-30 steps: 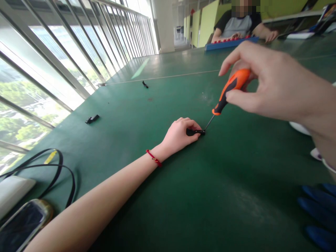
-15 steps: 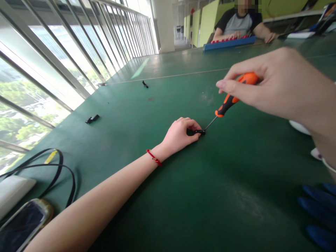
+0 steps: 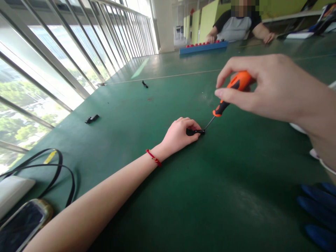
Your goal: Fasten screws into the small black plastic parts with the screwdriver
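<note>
My left hand [image 3: 182, 132] rests on the green table [image 3: 157, 210], its fingers closed round a small black part [image 3: 200, 132] that pokes out past the fingertips. What kind of part it is I cannot make out. Above and to the right, my right hand [image 3: 273, 87] grips an orange and black screwdriver [image 3: 219, 107] by its handle, thumb and forefinger along the sides. The tool slants down to the left, and its tip meets the end of the black part.
Two more black pieces lie left of centre, one nearer [image 3: 91, 119] and one farther [image 3: 145, 84]. A phone [image 3: 21, 227], a white box [image 3: 15, 194] and a black cable [image 3: 61, 164] occupy the lower left. Across the table, a person [image 3: 235, 29] has a blue tray [image 3: 203, 49] with red pieces.
My right hand has shifted slightly left and its grip on the screwdriver handle has turned. My left hand stays put. Across the table, the blue tray has slid to the left.
</note>
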The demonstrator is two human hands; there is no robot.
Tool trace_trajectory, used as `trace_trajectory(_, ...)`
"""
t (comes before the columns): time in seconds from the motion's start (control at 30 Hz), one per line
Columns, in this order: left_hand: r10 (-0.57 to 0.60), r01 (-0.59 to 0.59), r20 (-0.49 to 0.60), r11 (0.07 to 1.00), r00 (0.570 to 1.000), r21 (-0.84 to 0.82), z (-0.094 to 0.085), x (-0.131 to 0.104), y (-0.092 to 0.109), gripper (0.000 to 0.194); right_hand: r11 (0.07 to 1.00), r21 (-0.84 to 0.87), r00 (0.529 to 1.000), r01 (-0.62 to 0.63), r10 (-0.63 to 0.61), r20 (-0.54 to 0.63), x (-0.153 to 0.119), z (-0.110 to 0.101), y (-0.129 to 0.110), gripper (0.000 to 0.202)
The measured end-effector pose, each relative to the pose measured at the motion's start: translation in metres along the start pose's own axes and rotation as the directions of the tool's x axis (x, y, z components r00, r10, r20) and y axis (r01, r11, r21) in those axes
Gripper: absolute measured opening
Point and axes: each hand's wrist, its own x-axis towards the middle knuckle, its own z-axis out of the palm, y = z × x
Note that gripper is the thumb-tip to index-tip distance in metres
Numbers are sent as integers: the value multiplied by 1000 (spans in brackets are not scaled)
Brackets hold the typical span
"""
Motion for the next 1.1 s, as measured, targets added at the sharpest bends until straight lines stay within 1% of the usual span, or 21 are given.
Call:
trace_trajectory(0.07, -1, 1, 0, 1000, 1000, 5, 0, 0, 0, 11, 1000, 9, 1000, -2, 2, -4, 0, 0, 0, 34)
trace_trajectory(0.1, -2, 2, 0, 1000, 1000, 6, 0, 0, 0, 11, 1000, 27, 1000, 9, -8, -15, 0, 0, 0, 31)
trace_trajectory(0.13, -2, 2, 2, 1000, 1000, 8, 0, 0, 0, 11, 999, 38, 999, 19, -18, -27, 0, 0, 0, 21)
trace_trajectory(0.17, -2, 2, 3, 1000, 1000, 8, 0, 0, 0, 12, 999, 41, 1000, 16, -15, -26, 0, -1, 0, 16)
trace_trajectory(0.23, -3, 3, 5, 1000, 1000, 10, 0, 0, 0, 12, 1000, 29, 1000, 7, -6, -11, 0, -1, 0, 23)
trace_trajectory(0.3, -6, 6, 6, 1000, 1000, 12, 0, 0, 0, 12, 1000, 7, 1000, -18, 18, -12, 0, 0, -1, 20)
trace_trajectory(0.37, -8, 8, 7, 1000, 1000, 12, 0, 0, 0, 12, 1000, 8, 999, -27, 27, -30, 0, 0, -2, 31)
trace_trajectory(0.4, -8, 8, 7, 1000, 1000, 11, 0, 0, 0, 11, 1000, 22, 999, -16, 16, -29, 0, 0, -2, 27)
trace_trajectory(0.43, -7, 7, 7, 1000, 1000, 10, 0, 0, 0, 11, 999, 37, 1000, -3, 4, -27, 0, 1, -2, 17)
trace_trajectory(0.47, -5, 5, 7, 1000, 1000, 10, 0, 0, 0, 11, 999, 45, 1000, 8, -7, -20, 0, 1, -2, 13)
trace_trajectory(0.53, 1, -1, 6, 1000, 1000, 8, 0, 0, 0, 11, 999, 36, 1000, 14, -14, -5, 0, 0, -2, 27)
trace_trajectory(0.6, 3, -3, 3, 1000, 1000, 8, 0, 0, 0, 11, 1000, 12, 1000, -9, 9, 3, 0, 0, -2, 22)
trace_trajectory(0.67, 0, 0, -1, 1000, 1000, 8, 0, 0, 1, 11, 999, 6, 999, -35, 35, 4, 0, -1, -2, 30)
trace_trajectory(0.7, -2, 2, -1, 1000, 1000, 7, 0, 0, 1, 11, 999, 16, 999, -38, 39, -3, 0, -1, -3, 30)
trace_trajectory(0.77, -5, 5, -1, 1000, 1000, 2, 0, 0, 1, 11, 998, 51, 1000, -25, 25, -11, 0, -1, -3, 16)
trace_trajectory(0.83, -7, 7, 3, 1000, 1000, -2, 0, 0, 1, 11, 998, 56, 1000, -7, 8, -17, 0, -1, -3, 26)
trace_trajectory(0.9, -6, 7, 7, 1000, 1000, -3, -1, 0, 1, 11, 999, 26, 1000, -23, 23, -9, -1, -1, -2, 20)
trace_trajectory(1.0, -4, 4, 5, 1000, 1000, -3, -1, 0, 1, 11, 999, -5, 999, -36, 35, -33, -1, -1, -2, 30)
trace_trajectory(1.03, -4, 4, 4, 1000, 1000, -2, -1, 0, 1, 11, 1000, 3, 999, -30, 30, -38, -1, -1, -2, 24)
trace_trajectory(1.07, -4, 4, 4, 1000, 1000, -1, 0, 0, 1, 11, 1000, 17, 999, -19, 19, -36, -1, -1, -2, 14)
trace_trajectory(1.1, -4, 4, 4, 1000, 1000, 1, 0, 0, 1, 11, 1000, 30, 1000, -6, 7, -26, -1, -1, -2, 14)
